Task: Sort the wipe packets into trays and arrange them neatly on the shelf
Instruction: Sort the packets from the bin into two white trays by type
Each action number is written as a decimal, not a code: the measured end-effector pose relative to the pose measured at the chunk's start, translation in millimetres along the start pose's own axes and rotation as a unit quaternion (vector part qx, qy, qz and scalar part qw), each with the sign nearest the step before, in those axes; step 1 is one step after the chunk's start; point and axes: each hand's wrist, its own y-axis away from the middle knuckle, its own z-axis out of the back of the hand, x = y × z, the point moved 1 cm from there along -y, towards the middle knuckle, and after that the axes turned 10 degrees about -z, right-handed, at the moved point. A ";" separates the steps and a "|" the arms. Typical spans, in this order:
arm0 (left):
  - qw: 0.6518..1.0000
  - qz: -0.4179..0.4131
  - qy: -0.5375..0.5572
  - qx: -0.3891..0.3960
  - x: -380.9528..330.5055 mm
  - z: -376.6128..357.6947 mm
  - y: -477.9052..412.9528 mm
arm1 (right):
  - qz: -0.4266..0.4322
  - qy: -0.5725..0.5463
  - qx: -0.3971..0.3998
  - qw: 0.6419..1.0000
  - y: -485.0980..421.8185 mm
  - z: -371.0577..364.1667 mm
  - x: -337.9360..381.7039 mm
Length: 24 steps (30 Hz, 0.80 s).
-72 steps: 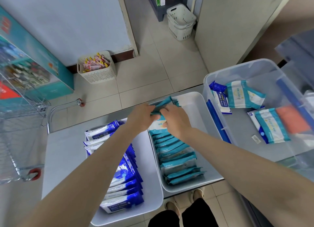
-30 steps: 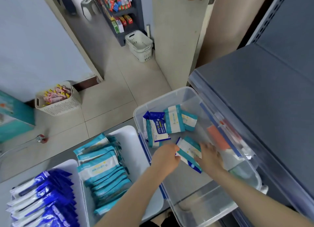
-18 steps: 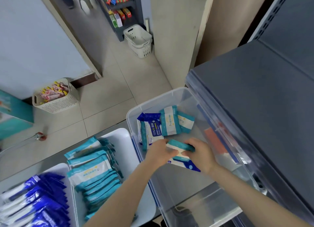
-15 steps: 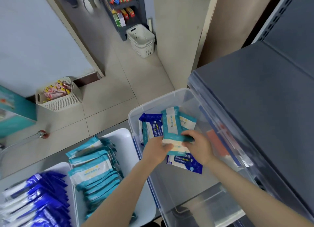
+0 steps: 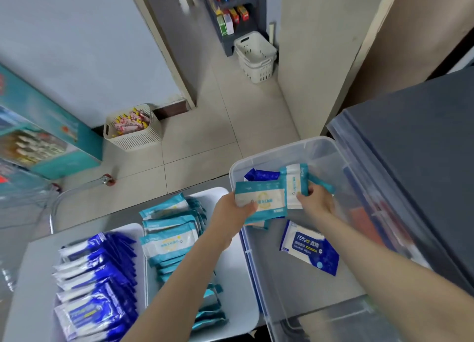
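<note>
My left hand [image 5: 232,211] grips a teal packet [image 5: 261,202] over the clear bin [image 5: 282,146], at two o'clock from the teal tray [image 5: 238,264]. My right hand [image 5: 314,200] pinches a second teal packet [image 5: 293,185], perhaps more. I'd stack both squarely before carrying them across.

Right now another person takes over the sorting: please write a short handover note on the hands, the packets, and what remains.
Left hand holds a teal-and-white wipe packet over the clear plastic bin. Right hand grips a second teal packet.
Done: teal packets fill the middle white tray; blue packets fill the left white tray.
Left: a blue alcohol wipe packet on the bin floor and another blue packet at its far end; then shelve the trays.
</note>
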 end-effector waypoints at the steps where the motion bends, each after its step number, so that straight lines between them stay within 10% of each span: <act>1: 1.000 0.004 -0.001 -0.004 0.7 2.3 1.3 | -0.007 -0.008 0.001 1.000 0.2 -0.8 -0.1; 24: 1.000 -0.024 0.000 0.008 -4.7 16.8 21.5 | 0.003 -0.319 0.057 0.946 96.1 80.8 -13.5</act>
